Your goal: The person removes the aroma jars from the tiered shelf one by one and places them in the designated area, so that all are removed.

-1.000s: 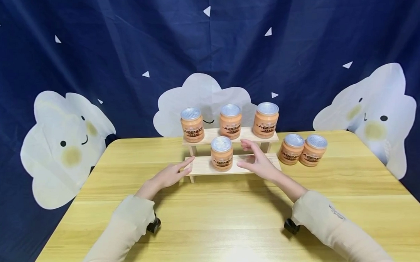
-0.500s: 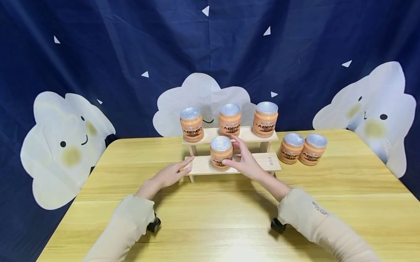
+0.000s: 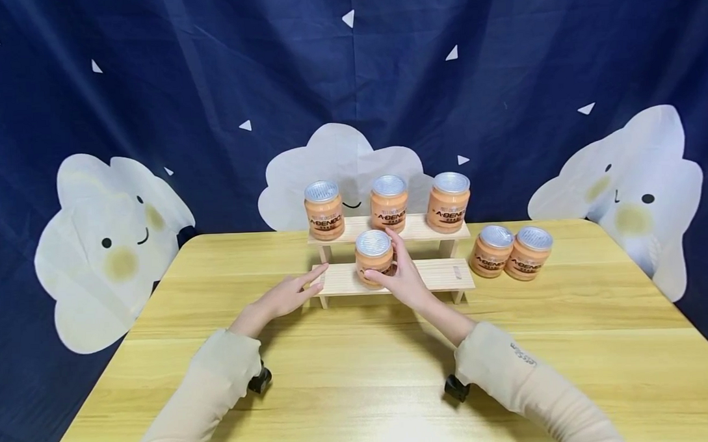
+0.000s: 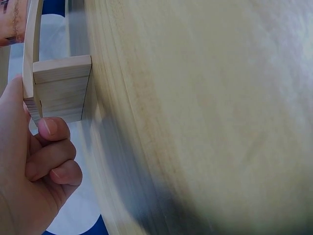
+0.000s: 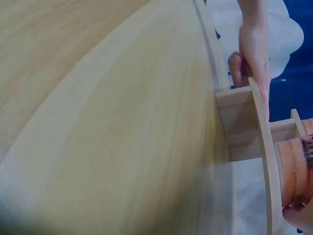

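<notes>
A two-tier wooden shelf stands on the table. On its lower tier is an orange jar with a silver lid, upright. My right hand grips this jar from the right, thumb across its front and fingers at its far side. In the right wrist view only part of the right hand shows, against the jar. At the shelf's left end my left hand pinches the lower board; the left wrist view shows that hand's curled fingers below the board's edge.
Three similar jars stand spaced along the upper tier, the middle jar among them. Two more jars stand side by side on the wooden table, right of the shelf. Behind hangs a dark blue curtain with white clouds.
My right hand has moved left from beside the jar and now holds it. The jar stays at the same place on the lower tier. My left hand has not moved.
</notes>
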Demonstrator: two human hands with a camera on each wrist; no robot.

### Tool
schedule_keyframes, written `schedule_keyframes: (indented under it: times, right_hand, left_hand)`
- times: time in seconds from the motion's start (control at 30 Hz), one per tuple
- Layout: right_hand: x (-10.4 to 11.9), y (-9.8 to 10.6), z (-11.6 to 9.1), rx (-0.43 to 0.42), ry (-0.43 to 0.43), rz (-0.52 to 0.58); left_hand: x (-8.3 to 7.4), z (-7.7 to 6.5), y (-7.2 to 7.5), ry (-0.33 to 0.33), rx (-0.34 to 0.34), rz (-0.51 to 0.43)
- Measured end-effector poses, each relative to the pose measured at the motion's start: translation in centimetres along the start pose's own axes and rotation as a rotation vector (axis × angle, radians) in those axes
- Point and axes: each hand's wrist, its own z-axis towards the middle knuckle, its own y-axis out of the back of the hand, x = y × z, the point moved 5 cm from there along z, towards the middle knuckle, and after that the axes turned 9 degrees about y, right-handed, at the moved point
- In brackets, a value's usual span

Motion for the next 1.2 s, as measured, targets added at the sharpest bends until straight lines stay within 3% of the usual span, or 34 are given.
schedule_keyframes:
  times: [0.2,0.33,0.7,0.93,1.2]
  right_hand:
    - [3.0,-0.1,-0.5,-0.022,0.055,-0.057]
    - [3.6,-0.1,-0.5,-0.033,0.049,-0.073]
    - [3.2,0.2,-0.6,-0.049,0.032,-0.071]
    - [1.4,1.1,-0.7,-0.050,0.034,-0.072]
    - [2.4,2.8,-1.4,-0.075,0.030,-0.067]
  left_hand:
    - [-0.1,-0.1,0.1,-0.004,-0.006,0.007]
    - [-0.2,-0.2,0.2,-0.009,-0.011,0.010]
    - [-0.2,-0.3,0.1,0.004,-0.007,0.008]
    - [-0.2,-0.3,0.0,-0.003,-0.006,0.004]
    - [-0.1,-0.3,0.1,0.001,-0.006,-0.003]
